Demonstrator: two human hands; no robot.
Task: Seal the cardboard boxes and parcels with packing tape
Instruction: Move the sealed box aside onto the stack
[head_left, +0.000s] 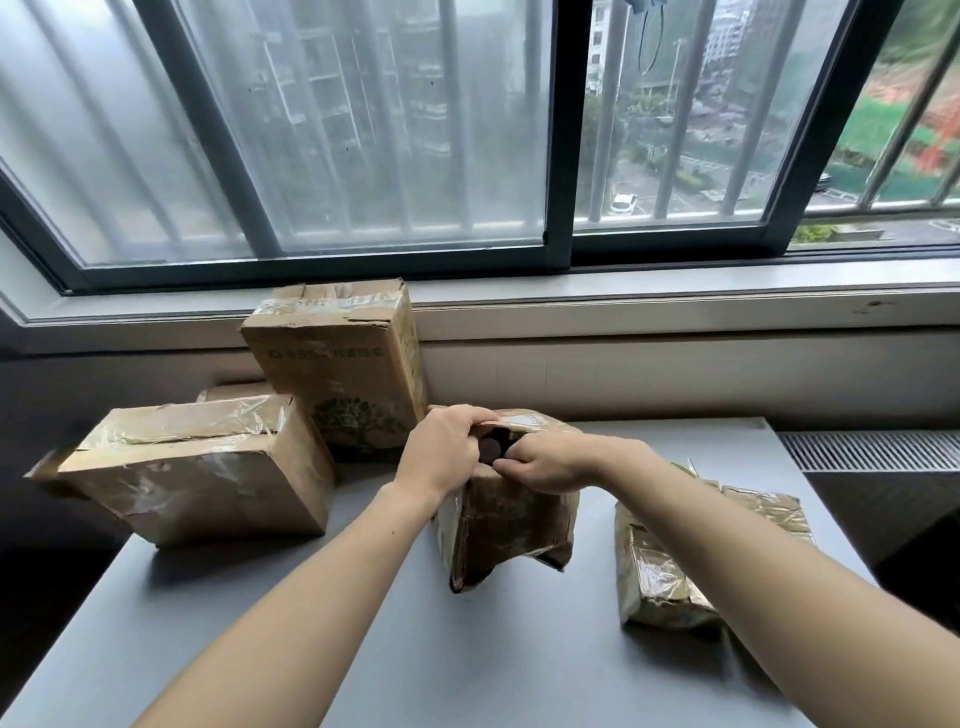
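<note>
Beneath a wide dark-framed sliding window (558, 130) a grey tabletop (311, 649) carries four packages. A small brown cardboard box (506, 525), creased and patched with glossy clear tape, stands upright near the middle, probably so that its top opening faces the person for closing.

The left hand (447, 449) comes in from the lower left on a straight forearm. Its fingers curl over the box's upper edge and grip it, apparently to steady the box and hold the flap down. The right hand (550, 462) reaches across from the right with the wrist bent inward and its fingertips bunched at the same edge. Whether they pinch tape, the flap or nothing is hidden. Between the two hands sits a dark round thing (490, 448), perhaps a tape roll's core, though I cannot be sure.

A low brown cardboard box with crinkled tape (197, 478) lies well to the left. A tall brown carton with a printed tree (343, 374) stands behind against the sill. A tape-wrapped shiny parcel (660, 577) lies near on the right, partly under the forearm. All three look already taped and seem to have been set aside.
</note>
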